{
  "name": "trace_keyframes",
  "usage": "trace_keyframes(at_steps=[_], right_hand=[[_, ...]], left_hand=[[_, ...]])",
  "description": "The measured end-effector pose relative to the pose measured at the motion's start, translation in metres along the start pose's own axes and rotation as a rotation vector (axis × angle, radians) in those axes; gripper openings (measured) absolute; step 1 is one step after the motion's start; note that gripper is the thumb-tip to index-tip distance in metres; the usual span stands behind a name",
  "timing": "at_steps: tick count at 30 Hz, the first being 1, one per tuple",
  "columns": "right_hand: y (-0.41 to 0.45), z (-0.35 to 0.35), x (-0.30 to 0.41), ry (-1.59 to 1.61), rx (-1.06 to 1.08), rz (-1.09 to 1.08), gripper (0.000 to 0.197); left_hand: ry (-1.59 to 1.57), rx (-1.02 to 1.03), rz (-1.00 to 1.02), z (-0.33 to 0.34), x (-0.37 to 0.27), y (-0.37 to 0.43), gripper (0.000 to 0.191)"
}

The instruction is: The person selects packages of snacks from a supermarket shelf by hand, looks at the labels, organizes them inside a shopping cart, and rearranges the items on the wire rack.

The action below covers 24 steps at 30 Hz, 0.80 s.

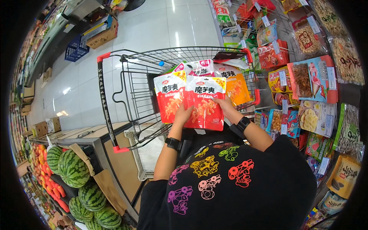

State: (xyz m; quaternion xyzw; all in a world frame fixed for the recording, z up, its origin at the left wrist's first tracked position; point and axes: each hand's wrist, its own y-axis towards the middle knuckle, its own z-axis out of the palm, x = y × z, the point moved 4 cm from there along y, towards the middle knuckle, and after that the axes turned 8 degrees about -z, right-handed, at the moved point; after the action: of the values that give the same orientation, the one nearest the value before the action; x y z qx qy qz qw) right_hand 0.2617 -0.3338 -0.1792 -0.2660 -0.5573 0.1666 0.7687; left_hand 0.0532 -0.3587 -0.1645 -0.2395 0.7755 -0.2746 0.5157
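Observation:
My left hand (183, 114) is closed around the lower right side of a red-and-white snack pouch (170, 99). Its thumb lies by the left edge of a second red-and-white snack pouch (204, 115), which overlaps the first. My right hand (225, 105) pinches that second pouch at its right edge, thumb on the front. Both pouches face up over the wire shopping cart (138, 86). Behind them are an orange snack pouch (237, 87) and a white-and-pink pouch (198, 64). A blue bottle cap (161, 63) shows beside them; whatever lies below is hidden.
Hanging snack packs (312, 79) line the rack on the right. Watermelons (74, 168) and orange-red produce (53, 187) are displayed at lower left, near a wooden cabinet (115, 155). Beyond the cart, a blue crate (76, 49) and cardboard box (103, 36) stand on the tiled floor (161, 26).

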Motion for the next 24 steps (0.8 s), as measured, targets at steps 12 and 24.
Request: trace_keyframes(at_steps=[12, 24], right_hand=[[-0.036, 0.036, 0.001, 0.019, -0.141, -0.174, 0.031], [-0.016, 0.121, -0.035, -0.339, 0.216, -0.267, 0.043]], left_hand=[[0.140, 0.309, 0.031, -0.046, 0.001, 0.010, 0.048], [-0.109, 0.235, -0.363, -0.119, 0.064, -0.002, 0.038]])
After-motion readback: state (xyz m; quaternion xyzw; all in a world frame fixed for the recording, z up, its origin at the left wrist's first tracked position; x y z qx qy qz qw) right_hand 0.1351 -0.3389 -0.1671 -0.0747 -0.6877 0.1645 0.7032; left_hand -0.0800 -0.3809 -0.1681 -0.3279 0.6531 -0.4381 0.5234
